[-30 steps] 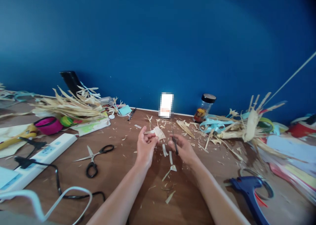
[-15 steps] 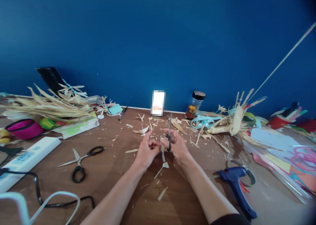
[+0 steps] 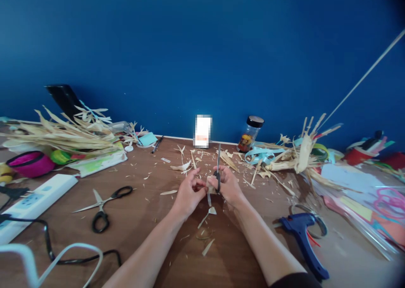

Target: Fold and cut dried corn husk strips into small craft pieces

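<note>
Between my fingertips is a small pale piece of dried husk [image 3: 211, 185], over the middle of the table. My left hand [image 3: 190, 193] pinches its left edge with thumb and fingers. My right hand [image 3: 230, 187] holds a pair of small dark-handled scissors [image 3: 217, 175], blades pointing away from me, while its thumb and finger also press on the husk piece. Below my hands lie several husk scraps [image 3: 212, 211] and a thin ring-shaped strip. Part of the scissors' handle is hidden by my right hand.
Black-handled scissors [image 3: 100, 203] lie open at left, near a white power strip [image 3: 41, 203] and cables. A blue glue gun [image 3: 303, 241] lies at right. Dried husks [image 3: 63, 138] are heaped at back left; a lidded jar [image 3: 249, 134] stands by the wall.
My left hand has shifted slightly right, and the husk piece between my fingers shows a little more of its surface. Everything else stays in place.
</note>
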Action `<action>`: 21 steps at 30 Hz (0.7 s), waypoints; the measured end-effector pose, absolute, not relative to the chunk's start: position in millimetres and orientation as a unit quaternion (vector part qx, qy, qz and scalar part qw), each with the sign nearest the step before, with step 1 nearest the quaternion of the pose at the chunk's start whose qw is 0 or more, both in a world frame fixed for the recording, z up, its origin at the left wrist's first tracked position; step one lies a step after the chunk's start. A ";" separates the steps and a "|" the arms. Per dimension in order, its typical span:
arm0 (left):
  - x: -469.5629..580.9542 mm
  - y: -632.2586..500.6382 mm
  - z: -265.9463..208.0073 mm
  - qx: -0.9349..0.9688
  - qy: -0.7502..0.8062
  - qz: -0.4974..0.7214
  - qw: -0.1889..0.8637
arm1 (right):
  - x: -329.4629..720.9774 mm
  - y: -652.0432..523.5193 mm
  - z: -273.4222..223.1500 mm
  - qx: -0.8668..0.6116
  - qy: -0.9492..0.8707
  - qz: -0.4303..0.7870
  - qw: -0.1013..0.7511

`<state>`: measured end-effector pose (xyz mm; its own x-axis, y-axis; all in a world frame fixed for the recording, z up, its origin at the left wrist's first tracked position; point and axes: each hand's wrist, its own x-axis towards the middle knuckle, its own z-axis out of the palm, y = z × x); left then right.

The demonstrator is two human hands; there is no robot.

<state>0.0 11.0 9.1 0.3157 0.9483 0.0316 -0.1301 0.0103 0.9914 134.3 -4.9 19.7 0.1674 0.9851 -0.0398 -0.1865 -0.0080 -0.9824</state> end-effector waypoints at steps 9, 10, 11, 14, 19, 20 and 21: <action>-4.4 12.1 16.1 0.488 0.411 0.391 0.663 | 135.0 -4.8 20.0 -0.505 -0.382 0.504 0.587; -4.5 12.3 15.8 0.480 0.409 0.393 0.670 | 135.0 -4.8 19.8 -0.506 -0.379 0.504 0.588; -4.4 12.4 15.4 0.469 0.405 0.394 0.679 | 134.9 -4.8 19.6 -0.508 -0.375 0.504 0.589; -3.7 12.6 14.5 0.442 0.397 0.398 0.699 | 134.2 -5.1 19.8 -0.508 -0.364 0.504 0.596; -3.0 11.9 16.8 0.424 0.393 0.399 0.712 | 133.5 -5.3 20.8 -0.503 -0.354 0.504 0.606; -2.9 11.9 17.4 0.420 0.392 0.401 0.713 | 133.7 -5.1 20.7 -0.506 -0.352 0.504 0.605; -2.9 12.0 17.9 0.417 0.392 0.403 0.714 | 133.9 -4.7 20.4 -0.509 -0.350 0.504 0.603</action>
